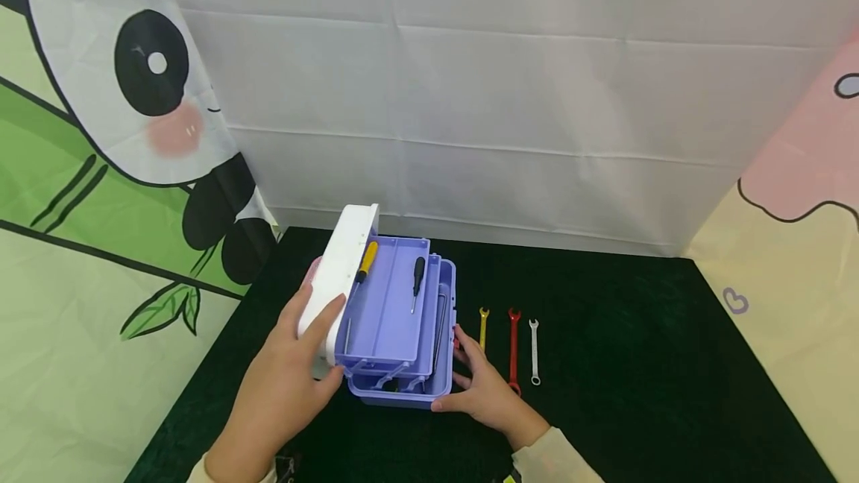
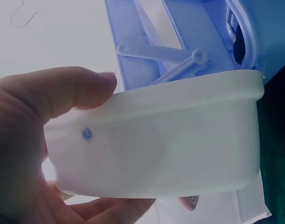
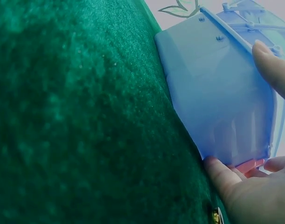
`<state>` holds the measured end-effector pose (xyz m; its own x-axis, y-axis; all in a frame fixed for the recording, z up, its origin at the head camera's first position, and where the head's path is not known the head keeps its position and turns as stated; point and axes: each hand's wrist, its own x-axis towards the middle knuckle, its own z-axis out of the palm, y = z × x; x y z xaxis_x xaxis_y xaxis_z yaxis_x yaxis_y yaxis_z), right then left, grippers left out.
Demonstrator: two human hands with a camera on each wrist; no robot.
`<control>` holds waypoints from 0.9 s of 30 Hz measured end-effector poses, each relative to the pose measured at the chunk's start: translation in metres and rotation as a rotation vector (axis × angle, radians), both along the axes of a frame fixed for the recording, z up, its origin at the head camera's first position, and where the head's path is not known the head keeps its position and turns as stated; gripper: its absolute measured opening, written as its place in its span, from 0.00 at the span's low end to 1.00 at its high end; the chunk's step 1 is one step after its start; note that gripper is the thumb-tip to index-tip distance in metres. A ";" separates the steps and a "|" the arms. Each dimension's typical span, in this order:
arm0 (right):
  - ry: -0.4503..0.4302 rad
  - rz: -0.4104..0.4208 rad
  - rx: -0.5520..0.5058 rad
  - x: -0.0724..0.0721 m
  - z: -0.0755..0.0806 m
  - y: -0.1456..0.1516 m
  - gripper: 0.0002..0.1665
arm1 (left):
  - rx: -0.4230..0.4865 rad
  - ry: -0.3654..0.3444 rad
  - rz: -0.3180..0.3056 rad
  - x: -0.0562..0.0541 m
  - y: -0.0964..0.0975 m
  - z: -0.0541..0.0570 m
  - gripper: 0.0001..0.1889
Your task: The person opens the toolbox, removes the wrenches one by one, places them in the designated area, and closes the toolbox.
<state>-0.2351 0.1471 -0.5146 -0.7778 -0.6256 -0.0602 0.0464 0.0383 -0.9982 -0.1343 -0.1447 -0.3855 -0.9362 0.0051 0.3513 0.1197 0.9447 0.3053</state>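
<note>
A purple toolbox stands with its white lid swung up on the left and its stepped trays spread out. My left hand grips the lid's near end, thumb on the inner side and fingers round the outer side, as the left wrist view shows. My right hand holds the box's near right corner, thumb at the front and fingers along the side by a red latch. On the top tray lie a yellow-handled screwdriver and a small black screwdriver. An L-shaped metal rod sits lower down.
Right of the box, a yellow wrench, a red wrench and a silver wrench lie on the dark green cloth. Behind the table hangs a pale printed sheet. A dark object shows near the left sleeve.
</note>
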 end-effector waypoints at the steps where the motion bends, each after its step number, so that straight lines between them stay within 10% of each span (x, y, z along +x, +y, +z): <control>1: -0.002 0.002 -0.003 -0.001 0.000 0.000 0.74 | -0.003 0.007 -0.008 -0.001 0.001 0.000 0.50; 27: -0.007 0.039 -0.003 -0.026 -0.001 0.018 0.73 | 0.071 0.023 -0.114 -0.026 0.033 -0.014 0.42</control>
